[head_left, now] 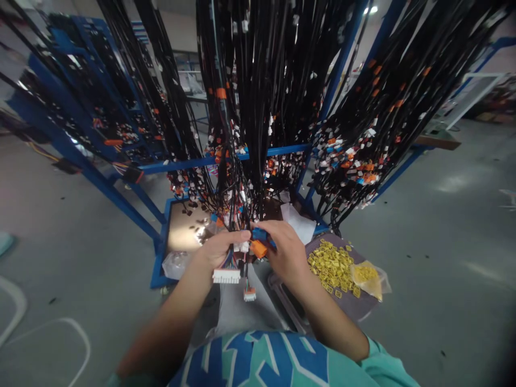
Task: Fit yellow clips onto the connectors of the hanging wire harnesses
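Note:
My left hand point(217, 248) is closed around a bunch of thin wires at the lower end of a hanging wire harness, thumb pointing right. Out of its grip hangs a wide white connector point(226, 276), and beside it dangles a smaller orange-and-white connector point(250, 294). The fingers of my right hand point(287, 252) are closed on a blue connector point(259, 234), close to my left thumb. An orange connector point(258, 248) sits just below the blue one, by the right fingers. My hands partly hide the wires between them.
Many black wire harnesses point(258, 80) hang from a blue metal rack point(193, 163). Yellow plastic clips point(330, 266) lie heaped on a dark surface at the right, with a clear bag point(368, 277) of more. Plastic wrapping point(176, 264) lies on the rack's base.

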The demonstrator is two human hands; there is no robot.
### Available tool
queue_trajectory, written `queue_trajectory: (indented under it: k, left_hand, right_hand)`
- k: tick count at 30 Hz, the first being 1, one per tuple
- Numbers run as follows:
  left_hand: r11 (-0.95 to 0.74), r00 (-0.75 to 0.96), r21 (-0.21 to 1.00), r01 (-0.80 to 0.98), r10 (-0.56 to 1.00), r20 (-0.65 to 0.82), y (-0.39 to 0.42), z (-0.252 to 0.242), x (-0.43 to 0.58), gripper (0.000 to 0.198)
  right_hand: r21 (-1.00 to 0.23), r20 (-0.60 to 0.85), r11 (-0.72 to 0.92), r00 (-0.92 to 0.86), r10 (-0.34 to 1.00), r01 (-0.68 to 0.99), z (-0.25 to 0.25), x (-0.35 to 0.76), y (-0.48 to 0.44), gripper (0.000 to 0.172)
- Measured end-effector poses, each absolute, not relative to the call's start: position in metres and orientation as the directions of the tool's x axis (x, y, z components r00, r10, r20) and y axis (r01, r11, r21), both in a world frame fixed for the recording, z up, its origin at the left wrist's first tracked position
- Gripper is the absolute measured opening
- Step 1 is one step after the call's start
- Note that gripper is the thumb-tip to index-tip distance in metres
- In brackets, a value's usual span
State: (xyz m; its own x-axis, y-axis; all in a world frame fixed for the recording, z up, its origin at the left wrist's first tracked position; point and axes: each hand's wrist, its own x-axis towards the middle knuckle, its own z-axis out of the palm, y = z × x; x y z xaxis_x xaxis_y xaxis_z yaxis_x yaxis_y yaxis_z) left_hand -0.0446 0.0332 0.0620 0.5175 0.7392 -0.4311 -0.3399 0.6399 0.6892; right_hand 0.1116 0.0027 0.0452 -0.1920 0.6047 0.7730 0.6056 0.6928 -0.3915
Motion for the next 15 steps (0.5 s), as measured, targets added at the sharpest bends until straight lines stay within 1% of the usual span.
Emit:
queue_trajectory:
  k: [3,6,8,9,11,12,13,14,15]
  left_hand:
    - [0.645,0.452,0.680,-0.348,0.751,-0.481,0.031,0.066,-0.040,0.021]
    - [0.645,0.410,0.678,-0.352,0.757,-0.508,0.030,0.066,-0.038,0.021]
    - [0.667,0.403,0.655,-0.356,0.741,-0.536,0.030,0.065,-0.038,0.014]
    - [0.680,0.407,0.642,-0.355,0.730,-0.549,0.031,0.064,-0.039,0.011]
    - [0.696,0.433,0.629,-0.347,0.714,-0.550,0.033,0.062,-0.040,0.009]
    - [0.693,0.449,0.632,-0.347,0.714,-0.537,0.035,0.060,-0.042,0.011]
    - [0.688,0.464,0.638,-0.346,0.716,-0.522,0.036,0.059,-0.043,0.012]
    - [0.686,0.475,0.643,-0.341,0.716,-0.512,0.038,0.058,-0.044,0.013]
    - [0.686,0.481,0.646,-0.335,0.714,-0.509,0.040,0.058,-0.044,0.013]
  right_hand:
    - [-0.403,0.756,0.716,-0.234,0.612,0.570,0.049,0.107,0.004,0.026]
    - [-0.440,0.730,0.751,-0.291,0.618,0.492,0.056,0.108,0.002,0.023]
    - [-0.534,0.670,0.728,-0.309,0.675,0.431,0.056,0.119,0.001,0.025]
    - [-0.601,0.625,0.685,-0.291,0.724,0.413,0.053,0.130,0.001,0.028]
    - [-0.737,0.501,0.521,-0.169,0.849,0.431,0.036,0.166,0.002,0.034]
    - [-0.785,0.428,0.398,-0.048,0.902,0.474,0.022,0.190,0.003,0.034]
    - [-0.813,0.333,0.234,0.096,0.938,0.533,0.006,0.217,0.004,0.033]
    - [-0.804,0.221,0.025,0.260,0.940,0.594,-0.012,0.246,0.003,0.033]
    - [-0.731,0.102,-0.232,0.439,0.893,0.642,-0.031,0.275,0.002,0.032]
